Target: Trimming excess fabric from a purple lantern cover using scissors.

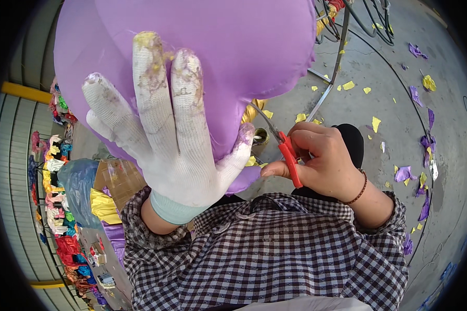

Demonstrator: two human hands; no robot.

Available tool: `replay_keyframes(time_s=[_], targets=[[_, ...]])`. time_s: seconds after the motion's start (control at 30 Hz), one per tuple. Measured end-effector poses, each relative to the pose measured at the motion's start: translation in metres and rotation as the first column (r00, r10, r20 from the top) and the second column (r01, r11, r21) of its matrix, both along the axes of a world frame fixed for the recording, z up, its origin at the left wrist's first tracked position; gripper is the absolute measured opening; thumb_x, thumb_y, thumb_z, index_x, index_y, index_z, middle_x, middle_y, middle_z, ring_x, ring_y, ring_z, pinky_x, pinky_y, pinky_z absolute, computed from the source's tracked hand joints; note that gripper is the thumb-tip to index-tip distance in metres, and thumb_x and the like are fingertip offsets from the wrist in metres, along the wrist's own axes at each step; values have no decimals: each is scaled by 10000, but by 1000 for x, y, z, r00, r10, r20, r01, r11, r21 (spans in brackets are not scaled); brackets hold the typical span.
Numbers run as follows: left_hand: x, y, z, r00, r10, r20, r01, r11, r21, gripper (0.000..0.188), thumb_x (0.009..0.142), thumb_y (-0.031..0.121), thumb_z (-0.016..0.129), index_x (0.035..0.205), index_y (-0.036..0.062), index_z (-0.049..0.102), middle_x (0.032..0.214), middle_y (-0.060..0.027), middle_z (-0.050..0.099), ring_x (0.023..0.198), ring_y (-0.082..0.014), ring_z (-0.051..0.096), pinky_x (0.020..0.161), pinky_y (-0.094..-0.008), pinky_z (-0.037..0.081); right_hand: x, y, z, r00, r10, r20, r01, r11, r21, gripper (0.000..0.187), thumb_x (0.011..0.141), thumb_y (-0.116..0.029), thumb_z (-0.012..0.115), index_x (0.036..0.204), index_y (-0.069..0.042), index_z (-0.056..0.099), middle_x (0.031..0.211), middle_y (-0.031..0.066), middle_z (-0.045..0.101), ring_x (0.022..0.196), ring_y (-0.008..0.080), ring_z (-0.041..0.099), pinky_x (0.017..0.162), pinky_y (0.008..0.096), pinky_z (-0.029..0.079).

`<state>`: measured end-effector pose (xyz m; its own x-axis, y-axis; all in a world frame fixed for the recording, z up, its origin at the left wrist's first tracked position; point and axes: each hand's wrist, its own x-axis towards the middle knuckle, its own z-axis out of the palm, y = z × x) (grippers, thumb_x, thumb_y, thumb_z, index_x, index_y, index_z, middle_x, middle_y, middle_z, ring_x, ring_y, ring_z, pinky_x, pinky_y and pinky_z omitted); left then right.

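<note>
A large, puffed form covered in purple fabric [254, 46] fills the upper part of the view. My left hand [179, 150], in a white knit glove with purple and yellow stains, lies against it with fingers stretched and spread. Red-handled scissors [289, 158] are in my bare right hand [327, 158], whose thumb and fingers close round the handles. Their thin blades point up and left to the lower edge of the purple fabric, where the tips are hard to make out. A loose purple flap [244, 180] hangs below the gloved thumb.
Yellow and purple scraps [403, 173] litter the grey floor [368, 103] on the right. Bent metal rods [327, 93] stand beyond the form. On the left are a cardboard box [118, 181], a bluish plastic bag [80, 186] and a rack of colourful fabric [70, 251].
</note>
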<state>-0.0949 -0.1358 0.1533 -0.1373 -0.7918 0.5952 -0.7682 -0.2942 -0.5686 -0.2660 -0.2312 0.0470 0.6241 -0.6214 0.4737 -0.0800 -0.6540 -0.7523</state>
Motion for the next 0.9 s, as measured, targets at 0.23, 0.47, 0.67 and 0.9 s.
replay_keyframes(time_s=[0.23, 0.47, 0.67, 0.9], targets=[[-3, 1, 1, 998, -46, -37, 45, 999, -24, 781, 867, 605, 610, 1410, 43, 593, 1543, -208, 467, 1491, -580, 155, 1145, -747, 38, 1, 1, -2, 999, -22, 32, 23, 999, -31, 581, 679, -462, 912, 627, -16, 543, 616, 45, 499, 521, 161, 453, 479, 297, 348], [11, -2, 2, 966, -237, -105, 236, 971, -22, 1006, 734, 354, 829, 1529, -42, 355, 1569, -342, 291, 1482, -529, 200, 1200, -607, 163, -4, -4, -4, 994, -50, -99, 56, 997, 61, 618, 709, -519, 878, 620, -13, 534, 605, 65, 495, 518, 195, 473, 491, 321, 370], [17, 9, 19, 948, -302, -102, 302, 953, -22, 1018, 732, 425, 806, 1532, -25, 364, 1576, -324, 299, 1488, -528, 192, 1204, -611, 145, -24, -2, -28, 934, 22, -358, 76, 963, 259, 750, 828, -712, 676, 714, 27, 627, 692, 143, 579, 617, 334, 607, 595, 427, 483], [15, -46, 35, 923, -373, -99, 372, 928, -27, 1037, 729, 507, 778, 1535, -6, 374, 1584, -302, 308, 1495, -526, 183, 1209, -616, 124, -36, 11, -45, 943, 95, -318, 46, 911, 410, 750, 856, -711, 646, 776, 34, 642, 739, 168, 591, 681, 332, 618, 643, 432, 490]])
